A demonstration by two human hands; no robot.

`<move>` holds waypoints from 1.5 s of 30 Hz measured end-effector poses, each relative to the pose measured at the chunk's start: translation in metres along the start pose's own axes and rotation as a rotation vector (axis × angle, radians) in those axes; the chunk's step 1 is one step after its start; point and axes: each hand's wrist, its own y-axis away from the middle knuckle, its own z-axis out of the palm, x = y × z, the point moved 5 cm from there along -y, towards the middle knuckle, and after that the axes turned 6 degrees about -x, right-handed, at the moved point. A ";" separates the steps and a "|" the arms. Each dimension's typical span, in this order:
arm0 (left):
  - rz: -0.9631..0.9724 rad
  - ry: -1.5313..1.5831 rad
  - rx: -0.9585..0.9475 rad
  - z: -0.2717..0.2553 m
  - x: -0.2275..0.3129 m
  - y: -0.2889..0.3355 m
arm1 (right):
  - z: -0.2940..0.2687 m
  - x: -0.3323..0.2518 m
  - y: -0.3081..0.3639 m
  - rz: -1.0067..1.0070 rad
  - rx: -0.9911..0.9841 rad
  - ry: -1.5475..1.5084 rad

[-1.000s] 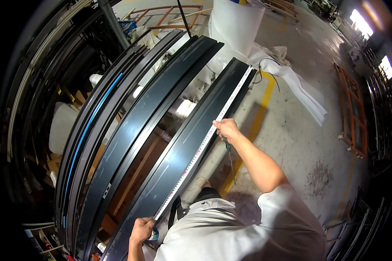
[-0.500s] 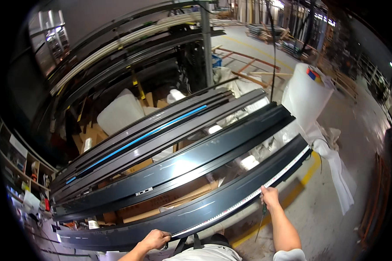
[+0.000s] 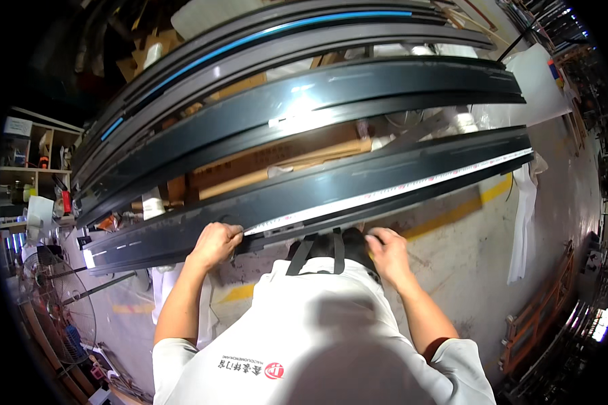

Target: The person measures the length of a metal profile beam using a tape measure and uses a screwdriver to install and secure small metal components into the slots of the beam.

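A long dark grey metal profile [image 3: 304, 188] stretches across in front of me at waist height. Along its near side lies the white blade of a tape measure [image 3: 398, 190], reaching to the profile's right end. My left hand [image 3: 216, 244] is closed on the near end of the tape measure, against the profile's edge; most of what sits inside the fist is hidden. Close to my waist, my right hand [image 3: 389, 255] has its fingers curled together, off the profile. Whatever it holds is too hidden to name.
Beyond lie another dark profile [image 3: 412, 82] and several grey ones, one with a blue strip [image 3: 263, 32]. Cardboard [image 3: 277, 154] lies beneath them. A white foam roll [image 3: 537, 81] stands at the right end. Shelves [image 3: 44, 158] and a fan [image 3: 57, 297] are at left.
My right hand has left the tape blade and come back to my waist; the thin, green-handled tool below it no longer shows. The view has tilted down. My left hand stays at the tape.
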 end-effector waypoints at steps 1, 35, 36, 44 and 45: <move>0.046 -0.041 0.023 0.006 -0.013 0.008 | 0.021 -0.018 0.006 -0.018 -0.019 0.000; 0.183 -0.186 0.083 0.032 -0.034 0.007 | 0.143 -0.085 -0.026 0.283 0.062 0.225; 0.184 -0.188 0.084 0.031 -0.034 0.007 | 0.143 -0.084 -0.026 0.288 0.070 0.217; 0.185 -0.232 0.056 0.031 -0.033 0.006 | 0.128 -0.063 -0.028 0.249 0.242 0.123; 0.181 -0.249 0.047 0.031 -0.032 0.006 | 0.128 -0.062 -0.027 0.260 0.236 0.114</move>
